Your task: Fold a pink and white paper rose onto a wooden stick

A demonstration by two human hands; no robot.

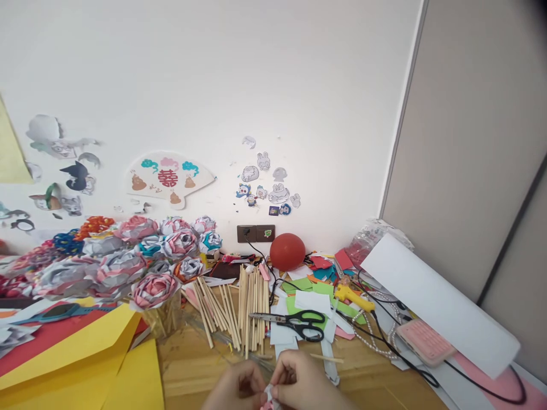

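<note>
At the bottom centre, my left hand and my right hand are close together, fingertips pinched on a small piece of white and pink paper. Its lower part runs out of the frame, so its full shape is hidden. Just beyond my hands lie black-handled scissors, pointing left across wooden sticks and paper scraps. Folded paper flowers in white, pink and blue crowd the left side of the wooden table.
A yellow glue gun and its black cord lie to the right, near a bead string and a pink calculator-like object. A red balloon rests by the wall socket. Yellow paper sheets cover the left front; a white roll lies right.
</note>
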